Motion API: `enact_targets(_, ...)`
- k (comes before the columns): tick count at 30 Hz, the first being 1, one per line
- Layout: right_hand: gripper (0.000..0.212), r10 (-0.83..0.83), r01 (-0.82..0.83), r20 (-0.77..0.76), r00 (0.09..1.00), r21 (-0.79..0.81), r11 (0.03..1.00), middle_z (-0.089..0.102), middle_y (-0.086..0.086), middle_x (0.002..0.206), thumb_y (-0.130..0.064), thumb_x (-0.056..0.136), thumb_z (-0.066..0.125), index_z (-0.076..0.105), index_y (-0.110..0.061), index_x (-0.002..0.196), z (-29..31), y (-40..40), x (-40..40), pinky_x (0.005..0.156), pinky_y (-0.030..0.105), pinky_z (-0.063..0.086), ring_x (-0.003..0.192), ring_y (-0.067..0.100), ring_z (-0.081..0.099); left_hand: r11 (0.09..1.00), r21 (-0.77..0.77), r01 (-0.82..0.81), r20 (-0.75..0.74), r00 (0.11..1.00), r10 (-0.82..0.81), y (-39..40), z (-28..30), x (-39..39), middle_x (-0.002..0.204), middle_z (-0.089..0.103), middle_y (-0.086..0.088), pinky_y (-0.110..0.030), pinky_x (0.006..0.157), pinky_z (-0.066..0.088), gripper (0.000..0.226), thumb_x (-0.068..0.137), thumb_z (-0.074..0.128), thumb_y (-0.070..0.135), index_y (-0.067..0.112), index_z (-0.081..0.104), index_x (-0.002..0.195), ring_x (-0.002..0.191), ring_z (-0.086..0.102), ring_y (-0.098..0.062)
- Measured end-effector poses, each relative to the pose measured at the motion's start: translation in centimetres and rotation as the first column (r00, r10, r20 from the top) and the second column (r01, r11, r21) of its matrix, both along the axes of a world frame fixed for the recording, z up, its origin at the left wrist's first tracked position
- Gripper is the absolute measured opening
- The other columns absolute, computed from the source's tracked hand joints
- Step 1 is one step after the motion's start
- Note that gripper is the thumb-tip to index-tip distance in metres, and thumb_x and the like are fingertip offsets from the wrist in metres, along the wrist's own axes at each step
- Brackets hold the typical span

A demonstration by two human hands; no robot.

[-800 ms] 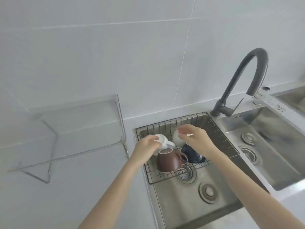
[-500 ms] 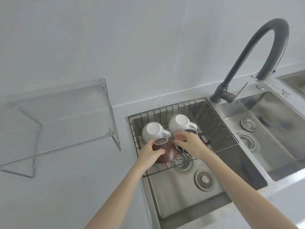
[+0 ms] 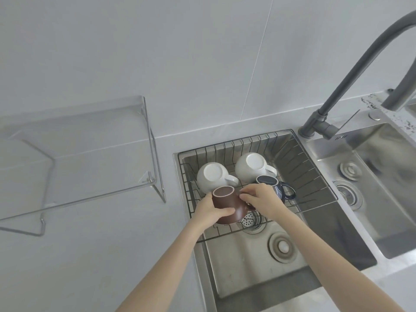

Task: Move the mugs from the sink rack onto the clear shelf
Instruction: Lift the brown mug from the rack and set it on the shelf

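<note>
A person leaned over a steel sink (image 3: 258,266), both bare forearms reaching up from the bottom of the frame. A black wire rack (image 3: 299,174) sat across the back half of the left basin, just right of centre. Four mugs stood in it, all bottom up. Two white mugs filled the back row, one to the left (image 3: 211,176) and one to the right (image 3: 252,165), handles pointing right. A dark blue mug (image 3: 274,186) stood at the front right, partly behind the right hand.

The brown mug (image 3: 227,206) was at the rack's front left corner, tilted, its pale-rimmed base turned up and away. The left hand (image 3: 209,212) wrapped its left side, fingers curled around the body with the thumb laid across the front. The right hand (image 3: 258,199) met it from the right, fingertips bunched and pinching at the mug's handle side; the handle itself was mostly hidden.

The clear shelf (image 3: 90,154) stood on the pale counter at the left of the frame, well apart from the rack, its top bare and its right edge nearest the sink. Bare counter lay between the two. A grey arched tap (image 3: 351,70) rose at the upper right, clear of the rack. A second basin (image 3: 382,188) lay at the far right.
</note>
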State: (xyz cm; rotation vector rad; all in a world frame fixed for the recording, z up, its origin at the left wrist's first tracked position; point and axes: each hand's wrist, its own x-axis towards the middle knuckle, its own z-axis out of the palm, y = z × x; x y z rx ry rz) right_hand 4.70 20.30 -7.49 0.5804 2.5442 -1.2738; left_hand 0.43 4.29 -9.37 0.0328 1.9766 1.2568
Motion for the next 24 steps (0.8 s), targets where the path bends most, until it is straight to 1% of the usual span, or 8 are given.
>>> enact_targets(5,0.014,0.051,-0.045,-0.070,0.996,0.083,0.996,0.075,0.015,0.084,-0.016,0.082,0.061,0.072,-0.015,0.091,2.7,0.6,-0.4,0.078,0.030,0.051,0.082,0.028,0.069,0.999,0.031,0.022,-0.113,0.993,-0.018,-0.5,2.2,-0.7,0.116,0.065,0.001,-0.023,0.084,0.045,0.061,0.065,0.078,0.025,0.019,0.053,0.120,0.110,0.059,-0.018)
enact_targets(8,0.015,0.089,-0.063,-0.194,0.977,0.134,0.989,0.076,0.013,0.082,-0.015,0.082,0.061,0.073,-0.017,0.090,7.3,0.3,-1.5,0.066,0.013,0.048,0.079,0.024,0.069,0.998,0.058,-0.014,-0.292,0.956,0.030,-0.8,6.1,-1.3,0.117,0.064,0.002,-0.025,0.086,0.047,0.064,0.063,0.079,0.031,0.022,0.052,0.120,0.107,0.058,-0.017)
enact_targets(10,0.016,0.089,-0.067,-0.305,0.948,0.082,0.994,0.075,0.012,0.083,-0.009,0.081,0.061,0.073,-0.016,0.089,10.9,-0.4,-2.6,0.058,0.007,0.049,0.073,0.024,0.068,0.994,0.082,-0.068,-0.417,0.904,0.096,-1.3,9.3,-2.0,0.117,0.064,0.000,-0.031,0.090,0.048,0.064,0.062,0.079,0.033,0.020,0.053,0.119,0.107,0.058,-0.018)
enact_targets(15,0.030,0.063,-0.130,-0.513,0.856,-0.095,0.987,0.074,-0.007,0.071,-0.002,0.080,0.063,0.070,-0.031,0.072,17.9,-3.8,-5.8,0.069,0.026,0.059,0.069,0.017,0.066,0.979,0.153,-0.136,-0.616,0.761,0.202,-4.9,16.7,-4.5,0.106,0.066,0.003,-0.027,0.082,0.049,0.055,0.060,0.079,0.033,0.019,0.055,0.107,0.097,0.059,-0.015)
enact_targets(18,0.015,0.106,-0.159,-0.578,0.809,-0.040,0.987,0.074,0.009,0.079,-0.004,0.080,0.062,0.073,-0.014,0.083,19.7,-7.1,-8.2,0.067,0.018,0.057,0.069,0.023,0.067,0.967,0.168,-0.191,-0.668,0.699,0.254,-8.0,19.4,-6.6,0.094,0.062,0.013,-0.009,0.072,0.043,0.052,0.058,0.081,0.033,0.021,0.055,0.102,0.087,0.056,-0.005)
enact_targets(20,0.012,0.125,-0.175,-0.597,0.793,-0.027,0.984,0.074,0.017,0.083,-0.006,0.080,0.061,0.072,-0.008,0.087,20.0,-9.4,-9.8,0.074,0.033,0.059,0.070,0.029,0.068,0.952,0.186,-0.242,-0.683,0.665,0.302,-10.0,20.1,-7.9,0.084,0.055,0.024,0.000,0.066,0.039,0.050,0.058,0.082,0.032,0.028,0.050,0.096,0.080,0.052,0.007)
enact_targets(22,0.013,0.122,-0.194,-0.600,0.790,-0.057,0.979,0.073,0.016,0.081,-0.007,0.079,0.061,0.072,-0.008,0.087,19.8,-11.5,-11.5,0.076,0.046,0.057,0.070,0.030,0.068,0.936,0.202,-0.288,-0.688,0.638,0.345,-12.0,20.1,-9.1,0.082,0.051,0.029,0.001,0.066,0.038,0.054,0.057,0.083,0.029,0.031,0.048,0.098,0.079,0.050,0.011)
enact_targets(24,0.013,0.110,-0.195,-0.595,0.797,-0.082,0.977,0.073,0.015,0.079,-0.006,0.079,0.061,0.072,-0.008,0.087,19.3,-13.3,-13.0,0.074,0.043,0.058,0.067,0.027,0.067,0.923,0.210,-0.323,-0.679,0.630,0.376,-13.7,19.8,-10.3,0.088,0.055,0.024,-0.004,0.070,0.040,0.060,0.056,0.084,0.026,0.026,0.053,0.108,0.085,0.054,0.002)
